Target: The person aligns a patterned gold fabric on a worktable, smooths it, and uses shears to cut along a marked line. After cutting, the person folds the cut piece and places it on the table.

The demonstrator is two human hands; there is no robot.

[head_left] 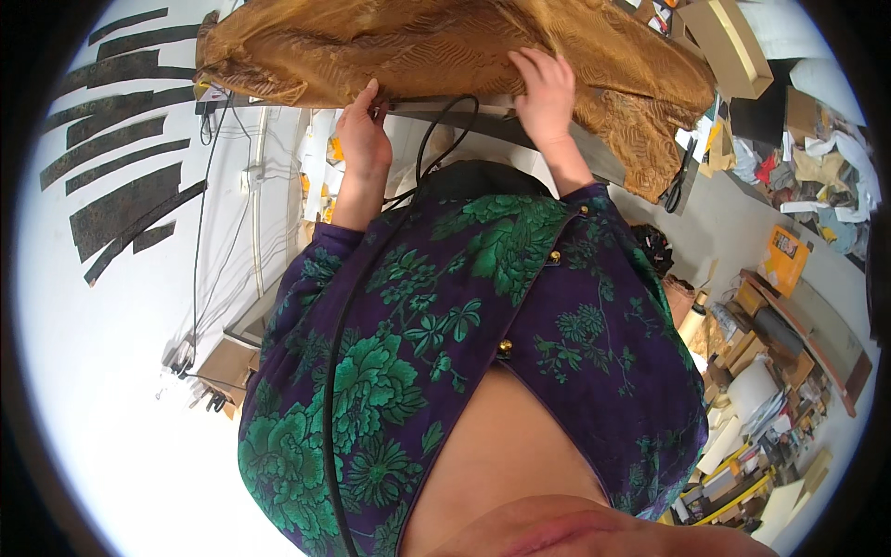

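A golden-brown patterned fabric (pixel 418 46) lies spread over the table edge at the top of the view. My left hand (pixel 364 139) pinches the fabric's near edge, thumb up against the cloth. My right hand (pixel 546 91) rests flat on top of the fabric, fingers together and pressing it down near the table edge. Both forearms come out of purple sleeves with a green flower print (pixel 445 306). A black cable (pixel 436 139) loops below the table edge between my hands.
Black scissors (pixel 677 186) hang at the table's right edge beside the fabric. Cardboard boxes (pixel 733 37), paper rolls and scraps crowd the right side. Black fabric strips (pixel 121 148) lie on the white floor at left. Cables run down the table's left leg.
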